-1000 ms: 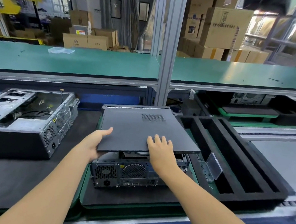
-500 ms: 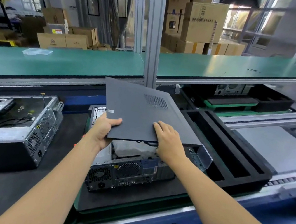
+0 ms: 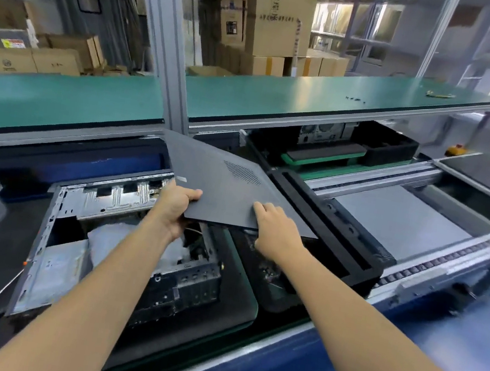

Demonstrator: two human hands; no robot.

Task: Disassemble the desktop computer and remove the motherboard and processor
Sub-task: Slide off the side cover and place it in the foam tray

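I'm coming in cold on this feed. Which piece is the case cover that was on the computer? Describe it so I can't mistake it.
Start at the open computer chassis in the middle of the bench. Just above its right end, the left hand and right hand hold a flat dark grey panel in the air. Unlike the slotted black foam tray beside it, it is thin, with a small perforated vent patch.

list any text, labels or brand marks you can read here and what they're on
None can be read.
Tall brown cardboard box: dark printed lines, too blurred.
Yellow and white sticker on the left carton: blurred.
Small pale label on the dark grey metal cover panel: too small.
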